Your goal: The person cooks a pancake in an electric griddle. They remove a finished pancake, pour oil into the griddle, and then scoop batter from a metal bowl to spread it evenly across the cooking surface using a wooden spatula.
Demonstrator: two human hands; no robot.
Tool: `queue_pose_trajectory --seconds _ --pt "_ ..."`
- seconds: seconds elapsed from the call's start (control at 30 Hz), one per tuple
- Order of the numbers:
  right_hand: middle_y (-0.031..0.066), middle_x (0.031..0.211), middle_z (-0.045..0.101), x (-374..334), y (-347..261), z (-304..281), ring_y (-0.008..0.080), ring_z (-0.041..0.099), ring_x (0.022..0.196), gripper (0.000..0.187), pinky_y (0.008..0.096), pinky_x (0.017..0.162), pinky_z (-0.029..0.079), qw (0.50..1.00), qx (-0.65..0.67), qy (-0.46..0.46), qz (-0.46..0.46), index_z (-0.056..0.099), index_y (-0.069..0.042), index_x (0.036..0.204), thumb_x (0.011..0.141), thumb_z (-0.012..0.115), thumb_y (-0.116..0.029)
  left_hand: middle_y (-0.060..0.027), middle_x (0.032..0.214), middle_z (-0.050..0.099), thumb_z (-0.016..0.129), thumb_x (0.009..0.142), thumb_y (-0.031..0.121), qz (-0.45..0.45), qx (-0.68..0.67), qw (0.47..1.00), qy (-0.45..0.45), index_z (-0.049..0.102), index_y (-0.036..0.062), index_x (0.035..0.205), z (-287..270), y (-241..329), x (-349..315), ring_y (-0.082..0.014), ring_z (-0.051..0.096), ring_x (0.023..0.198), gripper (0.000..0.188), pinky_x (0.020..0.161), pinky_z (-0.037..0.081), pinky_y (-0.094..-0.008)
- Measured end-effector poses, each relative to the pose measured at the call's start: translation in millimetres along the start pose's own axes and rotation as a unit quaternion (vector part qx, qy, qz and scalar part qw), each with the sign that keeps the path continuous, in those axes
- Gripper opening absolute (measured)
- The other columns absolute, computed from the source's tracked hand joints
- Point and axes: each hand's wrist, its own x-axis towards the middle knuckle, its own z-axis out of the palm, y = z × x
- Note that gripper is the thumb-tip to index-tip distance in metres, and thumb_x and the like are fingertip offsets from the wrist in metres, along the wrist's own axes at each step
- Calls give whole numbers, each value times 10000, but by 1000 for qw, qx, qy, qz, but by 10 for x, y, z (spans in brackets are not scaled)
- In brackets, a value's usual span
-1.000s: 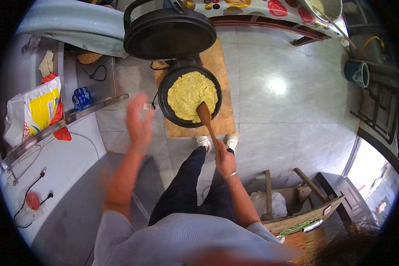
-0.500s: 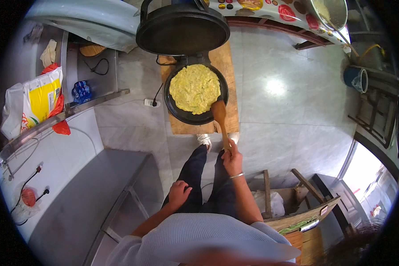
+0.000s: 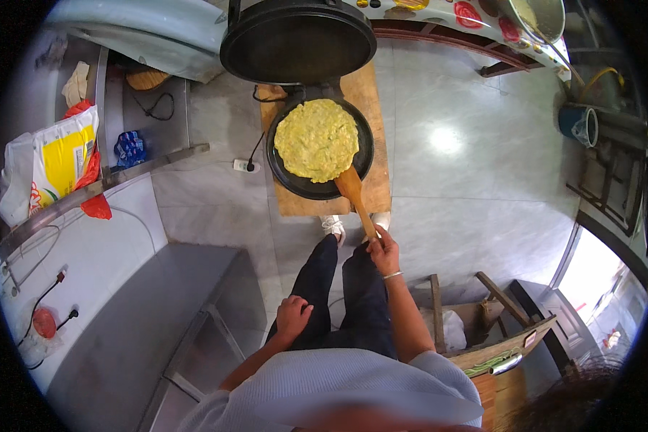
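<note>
My right hand [image 3: 384, 251] is closed round the handle of a wooden spatula [image 3: 351, 189]. The blade rests at the lower edge of a round yellow pancake flecked with green [image 3: 317, 140], partly hidden at the edge where they meet. That pancake lies flat in the black lower pan of an electric griddle [image 3: 366, 155], whose round lid [image 3: 299, 45] is raised behind it. On my left thigh rests my left hand [image 3: 293, 317], fingers loosely curled and nothing seen in them.
A wooden board [image 3: 378, 93] carries the griddle, just beyond my feet. Left of it lies a white power strip [image 3: 245, 165] with a plug. A shelf with a yellow and white bag [image 3: 68, 158] stands left; a wooden frame [image 3: 500, 342] is by my right side. A blue bucket [image 3: 579, 127] stands far right.
The spatula's blade has moved left along the pan's near side to the pancake's lower edge. My right hand has shifted slightly right and down; my left hand stays on my thigh.
</note>
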Motion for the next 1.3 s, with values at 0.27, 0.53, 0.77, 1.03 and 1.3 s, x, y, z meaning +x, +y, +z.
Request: queue_pose_trajectory --seconds 0.27,0.53,0.77,1.03,1.3 --pt "37 675 570 1035 64 551 76 491 516 314 213 447 370 996 66 -61 -15 561 -32 1227 932 524 -132 -94 859 609 682 777 263 -3 7 1000 -6 638 86 798 36 11 55 -304 581 823 184 705 467 -427" --pt "4 671 516 749 -200 564 59 402 504 327 200 439 307 971 206 -100 67 543 -48 1263 941 530 -105 -91 862 601 678 777 269 -42 -10 999 12 639 89 805 139 36 -41 -307 575 829 187 711 463 -431" --pt "36 696 532 280 -736 260 163 528 569 377 285 526 465 932 -236 25 -275 578 -75 1239 864 565 -38 -105 862 603 683 777 256 -77 -48 995 31 638 84 811 437 175 -221 -318 575 846 181 710 456 -447" --pt "90 843 506 457 -693 238 274 573 687 522 385 556 493 770 -564 27 -296 562 -223 1248 759 566 -41 -114 764 597 712 746 251 -97 -78 987 100 639 82 735 947 530 -492 -322 586 736 184 655 467 -433" --pt "89 806 511 280 -562 -112 277 567 622 487 401 529 479 769 -552 7 -320 581 -220 1233 781 592 -39 -106 843 609 704 787 287 -151 -88 983 64 646 87 790 1382 858 -673 -312 586 805 209 700 470 -442"
